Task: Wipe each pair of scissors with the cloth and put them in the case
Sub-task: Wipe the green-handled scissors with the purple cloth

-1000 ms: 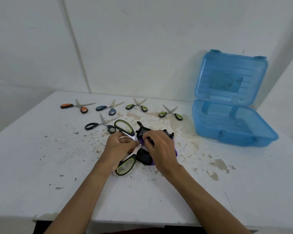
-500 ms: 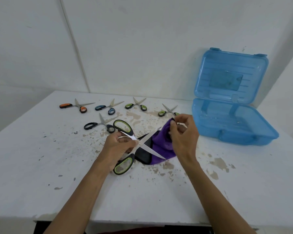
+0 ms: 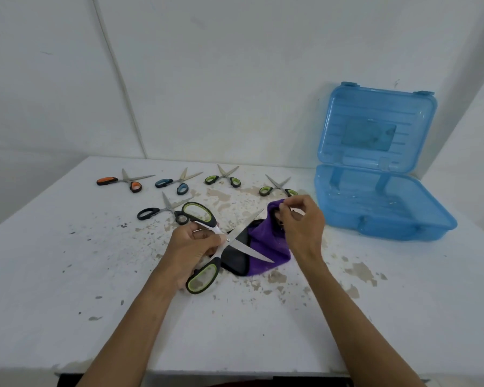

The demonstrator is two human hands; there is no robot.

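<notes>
My left hand point(image 3: 192, 247) grips a large pair of scissors point(image 3: 207, 241) with black and green handles near the pivot, its blades spread wide open. My right hand point(image 3: 302, 224) pinches the top of a purple and black cloth point(image 3: 263, 247) and lifts it just right of the blades. An open blue plastic case point(image 3: 375, 202) stands at the right, its lid upright, with no scissors visible inside. Several smaller scissors lie on the table behind: orange point(image 3: 123, 181), blue point(image 3: 176, 182), green point(image 3: 224, 178), another green point(image 3: 277, 187) and black point(image 3: 162, 210).
The white table point(image 3: 67, 275) has flaking paint around the middle. Its front edge runs along the bottom of the view. White walls close in behind and at the right, close to the case.
My right hand came off the scissors and pulled the cloth up and to the right, baring the open blades. My left hand kept its hold on the scissors.
</notes>
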